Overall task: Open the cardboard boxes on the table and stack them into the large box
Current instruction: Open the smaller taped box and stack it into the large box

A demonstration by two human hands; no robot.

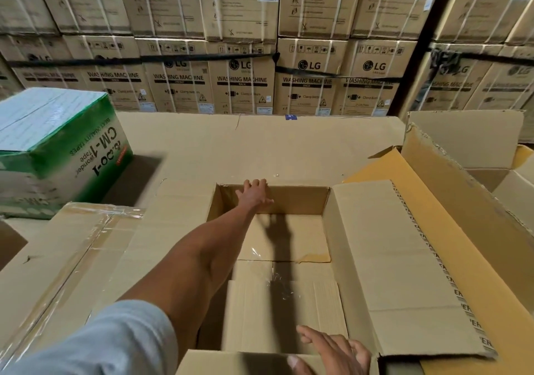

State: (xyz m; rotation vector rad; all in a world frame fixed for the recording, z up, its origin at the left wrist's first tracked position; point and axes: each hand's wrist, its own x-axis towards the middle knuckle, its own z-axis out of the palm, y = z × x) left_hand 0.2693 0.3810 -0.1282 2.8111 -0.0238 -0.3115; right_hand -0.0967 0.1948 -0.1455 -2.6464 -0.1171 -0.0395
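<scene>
right hand (332, 351) low, left hand (254, 194) outstretched

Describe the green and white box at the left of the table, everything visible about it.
The green and white box is a closed carton that looks wrapped in glossy film, sitting at the table's far left. Its top is pale with faint printed lines; green bands run along its upper edges and down one corner. The side facing the camera reads upside down, "CM-1" and "Wonder Tape", so the box seems inverted. It rests on brown cardboard, a clear-taped brown box in front of it. Neither hand touches it.
</scene>
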